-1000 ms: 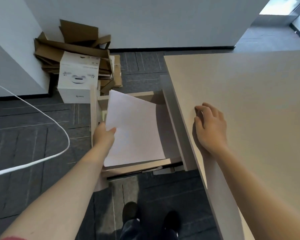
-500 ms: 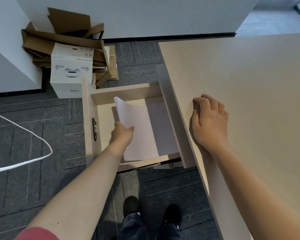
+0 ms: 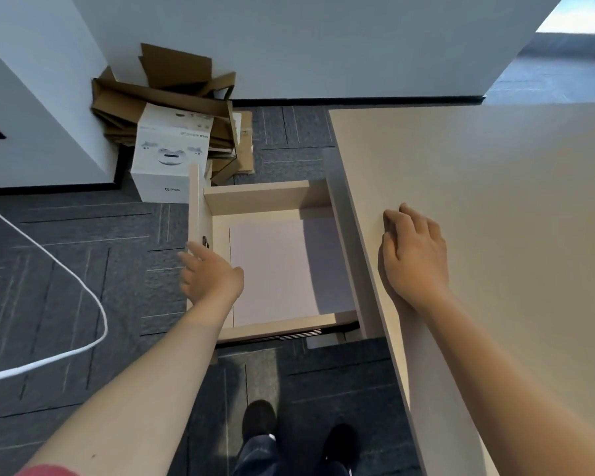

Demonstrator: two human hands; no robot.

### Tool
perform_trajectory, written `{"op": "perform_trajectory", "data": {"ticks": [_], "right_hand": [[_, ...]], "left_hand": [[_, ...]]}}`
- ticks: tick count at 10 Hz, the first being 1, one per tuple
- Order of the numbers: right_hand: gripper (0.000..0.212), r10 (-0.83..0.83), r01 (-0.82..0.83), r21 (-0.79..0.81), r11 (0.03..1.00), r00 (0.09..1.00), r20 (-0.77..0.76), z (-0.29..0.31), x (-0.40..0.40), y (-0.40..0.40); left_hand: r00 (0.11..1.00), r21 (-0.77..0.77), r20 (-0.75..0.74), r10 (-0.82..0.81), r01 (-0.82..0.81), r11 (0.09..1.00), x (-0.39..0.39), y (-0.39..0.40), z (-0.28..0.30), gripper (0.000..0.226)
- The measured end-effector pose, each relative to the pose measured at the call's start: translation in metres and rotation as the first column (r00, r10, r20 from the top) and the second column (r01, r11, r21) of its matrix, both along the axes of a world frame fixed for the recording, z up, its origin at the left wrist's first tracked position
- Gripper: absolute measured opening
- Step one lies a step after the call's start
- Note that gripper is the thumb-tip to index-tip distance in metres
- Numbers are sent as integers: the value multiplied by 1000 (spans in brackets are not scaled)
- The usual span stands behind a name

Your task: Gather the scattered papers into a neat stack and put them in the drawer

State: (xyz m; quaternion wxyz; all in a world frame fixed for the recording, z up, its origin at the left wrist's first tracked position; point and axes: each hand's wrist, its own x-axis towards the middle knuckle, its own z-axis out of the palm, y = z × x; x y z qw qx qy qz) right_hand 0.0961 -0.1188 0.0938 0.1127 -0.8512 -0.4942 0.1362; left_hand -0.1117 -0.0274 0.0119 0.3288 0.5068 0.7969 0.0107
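Observation:
The white paper stack [image 3: 275, 269] lies flat on the bottom of the open beige drawer [image 3: 265, 197], which sticks out to the left of the desk. My left hand [image 3: 208, 276] hovers over the drawer's left front panel, fingers spread, holding nothing, just left of the papers. My right hand [image 3: 414, 255] rests palm down on the beige desk top [image 3: 495, 201] near its left edge, fingers curled, with nothing in it.
A white product box [image 3: 167, 156] and flattened cardboard [image 3: 172, 87] sit on the grey carpet against the wall behind the drawer. A white cable [image 3: 83, 297] loops across the floor at left. My shoes [image 3: 258, 419] stand below the drawer.
My left hand lowered the papers into the drawer, let them go and drew back to the left. The papers now lie flat. My right hand stayed on the desk.

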Motion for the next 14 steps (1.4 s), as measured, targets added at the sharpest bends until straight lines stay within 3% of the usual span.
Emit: {"op": "perform_trajectory", "data": {"ticks": [2,3,4,5,6,8,9,11,12,13,14], "right_hand": [[45,89,-82,-90,993,993,72,3,5,0],[44,102,-94,-104,990,991,83,2,5,0],[44,106,-98,-93,991,991,78,1,6,-1],[47,114,-109,-80,991,991,71,0,7,-3],[46,107,-103,-72,992,993,56,-1,8,-3],[47,92,-92,1,996,994,67,-10,9,-1],[45,82,-87,57,995,994,74,-13,9,0],[44,69,-80,92,992,990,122,-19,9,1],[44,56,-67,100,993,993,109,-18,7,1],[45,78,-85,92,992,994,80,-18,9,1],[44,10,10,104,995,983,-185,-5,17,-2]], "left_hand": [[987,-54,161,13,-4,999,12,9,8,88],[964,-75,249,-97,119,990,27,10,13,73],[892,-77,433,-131,182,980,44,10,13,47],[746,-154,666,-6,146,977,61,5,11,35],[642,-265,754,135,110,958,81,3,6,31],[511,-375,810,286,79,924,115,-1,-7,47],[461,-418,816,349,55,907,129,-3,-8,29],[451,-434,810,376,28,901,139,-2,-11,22],[470,-424,810,350,58,904,137,-2,-4,29],[512,-421,800,313,109,900,133,3,2,51],[636,-271,760,135,121,955,121,-3,21,53]]}}
